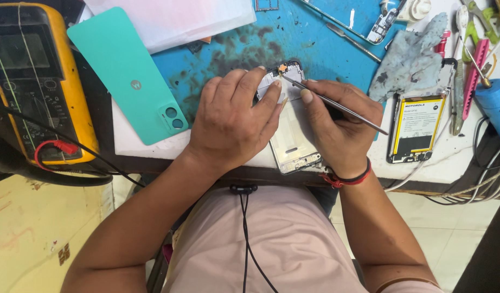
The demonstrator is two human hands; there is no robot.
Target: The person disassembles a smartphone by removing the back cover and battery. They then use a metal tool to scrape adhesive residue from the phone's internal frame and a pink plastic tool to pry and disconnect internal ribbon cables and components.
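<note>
An opened phone body (pixel 293 146) with its back off lies on the bench in front of me. My left hand (pixel 234 122) presses down on its upper left part, fingers spread over the frame. My right hand (pixel 339 127) grips thin metal tweezers (pixel 337 104), and their tip touches the small parts at the phone's top edge, near the camera area. Both hands hide much of the phone's middle.
A teal phone back cover (pixel 128 78) lies to the left, a yellow multimeter (pixel 36 81) with a red lead beyond it. A phone battery in a frame (pixel 418 127), a grey cloth (pixel 410 59), pink and green tools (pixel 472 70) and cables sit right. The blue mat (pixel 315 43) is stained.
</note>
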